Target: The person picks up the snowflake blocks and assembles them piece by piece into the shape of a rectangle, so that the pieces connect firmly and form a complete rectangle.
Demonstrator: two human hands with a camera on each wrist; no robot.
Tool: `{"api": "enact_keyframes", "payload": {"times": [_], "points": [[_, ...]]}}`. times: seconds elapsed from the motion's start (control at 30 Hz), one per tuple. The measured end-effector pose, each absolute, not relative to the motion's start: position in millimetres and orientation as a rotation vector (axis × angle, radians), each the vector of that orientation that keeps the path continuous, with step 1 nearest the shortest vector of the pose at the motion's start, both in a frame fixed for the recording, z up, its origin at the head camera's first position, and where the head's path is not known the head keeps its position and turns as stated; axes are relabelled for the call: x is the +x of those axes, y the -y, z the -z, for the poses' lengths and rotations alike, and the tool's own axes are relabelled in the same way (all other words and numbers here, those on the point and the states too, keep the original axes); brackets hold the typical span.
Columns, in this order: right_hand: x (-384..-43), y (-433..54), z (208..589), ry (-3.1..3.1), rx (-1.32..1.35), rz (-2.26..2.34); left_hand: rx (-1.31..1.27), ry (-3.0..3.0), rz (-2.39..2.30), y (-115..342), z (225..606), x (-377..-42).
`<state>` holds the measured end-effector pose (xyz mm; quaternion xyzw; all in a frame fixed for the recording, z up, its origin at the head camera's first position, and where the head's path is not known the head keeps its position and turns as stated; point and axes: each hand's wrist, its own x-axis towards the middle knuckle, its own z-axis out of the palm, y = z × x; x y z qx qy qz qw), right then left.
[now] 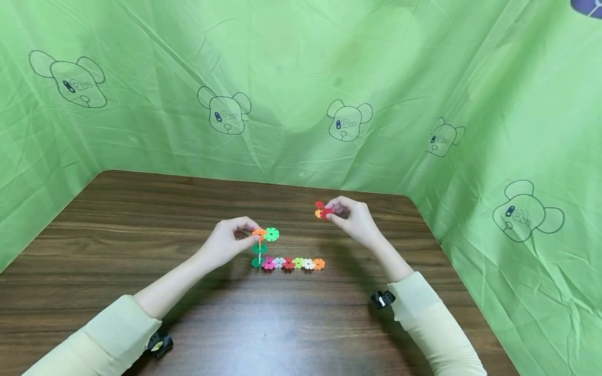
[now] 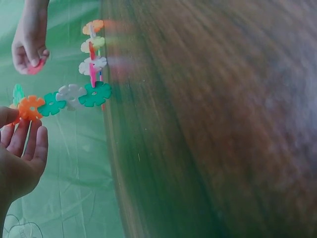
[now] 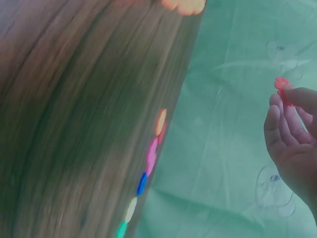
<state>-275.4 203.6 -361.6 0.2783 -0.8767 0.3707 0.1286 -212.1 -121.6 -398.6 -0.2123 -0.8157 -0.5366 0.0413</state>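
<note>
My left hand (image 1: 229, 241) pinches an orange flower-shaped plastic disc (image 2: 30, 107) between thumb and fingers. A bright green disc (image 1: 271, 234) sticks out from its right side. Below it, green and white discs (image 2: 70, 96) link down to a dark green corner disc (image 2: 95, 94). From that corner a row of joined discs (image 1: 288, 263) in pink, lavender, red, lime, white and orange runs right. Farther back, my right hand (image 1: 354, 215) pinches a red flower disc (image 3: 282, 84) with thumb and index finger; its other fingers are loosely bent.
Behind the red disc, in the head view, lie another red disc (image 1: 319, 204) and an orange-yellow one (image 1: 319, 213). The right wrist view has a line of discs, including a pink one (image 3: 151, 156), along the wooden table (image 1: 155, 209). A green curtain (image 1: 291, 78) encloses the back and sides.
</note>
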Motion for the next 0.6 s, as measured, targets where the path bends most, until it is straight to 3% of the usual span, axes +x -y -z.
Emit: {"api": "enact_keyframes", "payload": {"times": [0.6], "points": [[-239.4, -152.7, 358.9, 2.456, 0.939, -1.210, -0.659, 2.498, 1.617, 121.6, 399.5, -212.1]]}}
